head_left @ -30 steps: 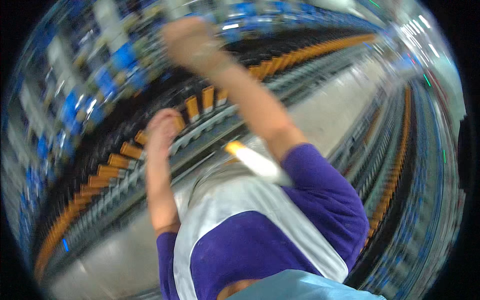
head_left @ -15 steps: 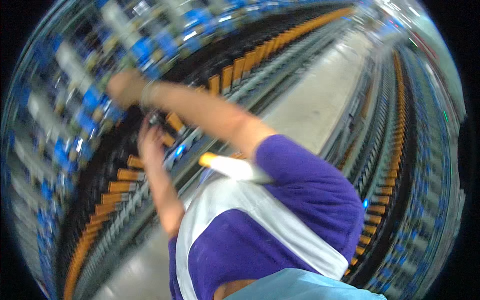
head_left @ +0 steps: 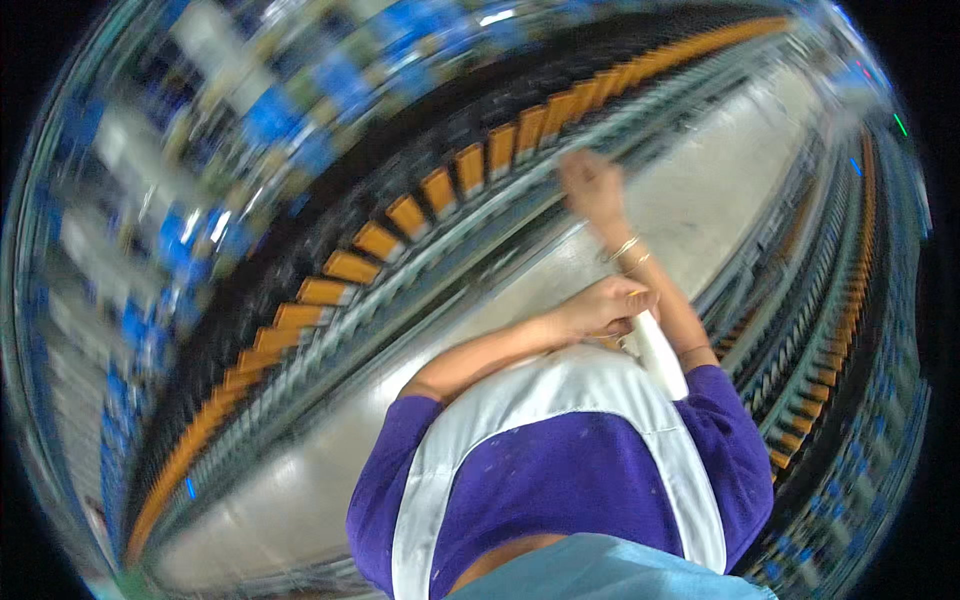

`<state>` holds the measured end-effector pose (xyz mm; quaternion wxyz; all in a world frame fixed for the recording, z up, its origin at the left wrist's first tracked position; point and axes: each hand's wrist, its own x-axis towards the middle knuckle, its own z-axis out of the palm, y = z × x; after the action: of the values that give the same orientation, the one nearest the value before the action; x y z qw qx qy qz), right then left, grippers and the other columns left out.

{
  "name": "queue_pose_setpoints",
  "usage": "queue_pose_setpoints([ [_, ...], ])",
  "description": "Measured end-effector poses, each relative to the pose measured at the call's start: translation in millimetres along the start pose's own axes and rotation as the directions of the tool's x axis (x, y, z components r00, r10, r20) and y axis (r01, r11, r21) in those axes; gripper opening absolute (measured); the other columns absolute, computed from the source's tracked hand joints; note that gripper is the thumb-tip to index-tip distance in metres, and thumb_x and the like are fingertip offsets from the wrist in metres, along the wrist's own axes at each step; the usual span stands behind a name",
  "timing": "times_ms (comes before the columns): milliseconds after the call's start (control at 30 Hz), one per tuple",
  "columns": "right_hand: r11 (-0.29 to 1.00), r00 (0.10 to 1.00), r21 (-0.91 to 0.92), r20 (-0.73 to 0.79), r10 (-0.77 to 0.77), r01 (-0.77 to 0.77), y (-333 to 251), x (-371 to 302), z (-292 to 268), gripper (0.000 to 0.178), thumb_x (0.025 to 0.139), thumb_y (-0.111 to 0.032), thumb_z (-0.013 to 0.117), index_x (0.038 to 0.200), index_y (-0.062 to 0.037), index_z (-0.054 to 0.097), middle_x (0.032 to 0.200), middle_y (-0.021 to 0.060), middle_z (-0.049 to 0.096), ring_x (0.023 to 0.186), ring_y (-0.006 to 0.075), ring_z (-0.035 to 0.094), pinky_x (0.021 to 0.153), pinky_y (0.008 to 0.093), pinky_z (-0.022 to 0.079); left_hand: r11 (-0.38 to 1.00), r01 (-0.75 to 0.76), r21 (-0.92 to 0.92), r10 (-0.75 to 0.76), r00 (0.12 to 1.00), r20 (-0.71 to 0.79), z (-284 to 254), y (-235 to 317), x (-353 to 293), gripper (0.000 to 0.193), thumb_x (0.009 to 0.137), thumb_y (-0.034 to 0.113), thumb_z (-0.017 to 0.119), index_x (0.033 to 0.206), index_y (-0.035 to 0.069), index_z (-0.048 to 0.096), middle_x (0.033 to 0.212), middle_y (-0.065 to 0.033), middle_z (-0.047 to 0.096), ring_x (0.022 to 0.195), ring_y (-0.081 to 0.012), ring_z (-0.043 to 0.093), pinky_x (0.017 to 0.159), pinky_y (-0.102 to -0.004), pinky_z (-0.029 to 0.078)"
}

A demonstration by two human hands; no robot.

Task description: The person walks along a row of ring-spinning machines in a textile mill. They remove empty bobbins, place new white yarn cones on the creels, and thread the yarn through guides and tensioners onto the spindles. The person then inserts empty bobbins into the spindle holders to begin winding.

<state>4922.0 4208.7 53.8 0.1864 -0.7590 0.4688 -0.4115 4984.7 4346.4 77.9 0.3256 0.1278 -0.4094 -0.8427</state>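
Jutting from left hand (head_left: 606, 306), white tube (head_left: 660, 358)

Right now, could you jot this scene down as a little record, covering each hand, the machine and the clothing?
Left hand: fingers curled at the upper end of a white tube; firmness of grip unclear
Right hand: blurred, beyond the left; grip unclear
Right wrist: thin bracelet
Machine: long curving row of orange pieces
Clothing: pale apron over purple shirt
Ground: pale floor
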Motion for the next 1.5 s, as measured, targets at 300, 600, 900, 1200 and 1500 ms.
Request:
queue_pose_setpoints([
  [300,0.887,0.823,0.04,0.394,0.409,-0.46,251.7,-103.3,-166.0,0.035,0.091,-0.034,0.06,0.078,-0.0029,0.069,0.07,0.0172,0.066,0.059,0.0253,0.062,0.061,0.0405,0.05,0.783,0.474,0.402,-0.599,0.749,0.283,75.7,-111.3,298.8,0.039,0.096,0.037,0.054,0.089,0.002,0.068,0.079,-0.0043,0.064,0.066,-0.0116,0.056,0.054,-0.0252,0.045],
  [600,0.633,0.632,0.041,-0.035,0.774,-0.773,533.9,-77.0,-288.8,0.054,0.077,-0.032,0.075,0.118,0.0017,0.06,0.112,0.0222,0.061,0.109,0.0355,0.057,0.094,0.0413,0.046,0.486,0.055,0.872,-0.163,0.986,0.029,-66.8,-138.3,650.8,0.054,0.099,0.049,0.039,0.135,0.01,0.051,0.079,-0.0105,0.065,0.071,-0.0236,0.061,0.068,-0.0342,0.047],
  [900,0.491,0.507,-0.13,-0.283,0.815,-0.862,750.6,53.8,-536.9,0.086,0.071,-0.039,0.08,0.134,0.0052,0.041,0.126,0.027,0.049,0.116,0.0402,0.049,0.096,0.0435,0.044,0.774,0.314,0.55,-0.483,0.854,0.192,-110.4,-219.5,1036.3,0.078,0.096,0.066,0.023,0.134,0.002,0.048,0.063,0.0044,0.04,0.058,-0.0076,0.036,0.055,-0.0233,0.031],
  [1200,0.734,0.594,0.277,-0.446,0.67,-0.62,1011.0,250.3,-745.3,0.052,0.087,-0.026,0.069,0.127,0.003,0.051,0.109,0.012,0.06,0.064,0.0114,0.054,0.06,0.0255,0.049,0.761,0.619,-0.193,-0.626,0.779,0.03,-178.8,-252.7,1386.3,0.073,0.093,0.067,0.031,0.133,0.008,0.047,0.072,-0.0012,0.056,0.067,-0.0108,0.053,0.065,-0.0245,0.045],
  [1500,0.686,0.783,0.393,0.183,0.595,-0.613,1285.3,510.5,-884.8,0.03,0.091,-0.035,0.061,0.097,-0.0073,0.071,0.064,0.0063,0.062,0.052,0.0137,0.056,0.051,0.0306,0.046,0.972,0.221,-0.084,-0.236,0.924,-0.3,-280.1,-92.5,1618.0,0.058,0.101,0.045,0.041,0.127,-0.006,0.05,0.066,0.0056,0.035,0.062,-0.0061,0.036,0.058,-0.0203,0.031],
])
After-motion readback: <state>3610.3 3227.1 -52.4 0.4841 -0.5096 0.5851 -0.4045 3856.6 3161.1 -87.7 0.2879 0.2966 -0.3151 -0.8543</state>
